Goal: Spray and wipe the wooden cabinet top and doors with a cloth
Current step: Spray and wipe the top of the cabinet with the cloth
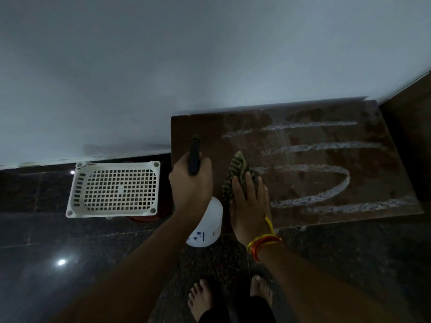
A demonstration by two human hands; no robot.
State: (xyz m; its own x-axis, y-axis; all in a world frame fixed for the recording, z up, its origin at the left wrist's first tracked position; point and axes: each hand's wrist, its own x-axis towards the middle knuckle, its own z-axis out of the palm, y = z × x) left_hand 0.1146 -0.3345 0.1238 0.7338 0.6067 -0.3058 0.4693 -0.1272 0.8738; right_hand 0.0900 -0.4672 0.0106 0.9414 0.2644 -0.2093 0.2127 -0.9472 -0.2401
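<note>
The wooden cabinet top [363, 159] is a dark brown slab against the white wall, streaked with several pale wet foam lines. My left hand [190, 185] grips the black trigger head of a white spray bottle [207, 226], held over the cabinet's left front corner. My right hand [250, 206] lies flat with straight fingers on a patterned green cloth [238, 170], pressing it onto the left part of the top. The cabinet doors are hidden below the top.
A white perforated plastic basket [114, 190] sits on something red at the cabinet's left. The dark polished stone floor [70, 241] reflects a light. My bare feet [201, 297] stand in front of the cabinet. A dark wooden panel [410, 136] stands at the right.
</note>
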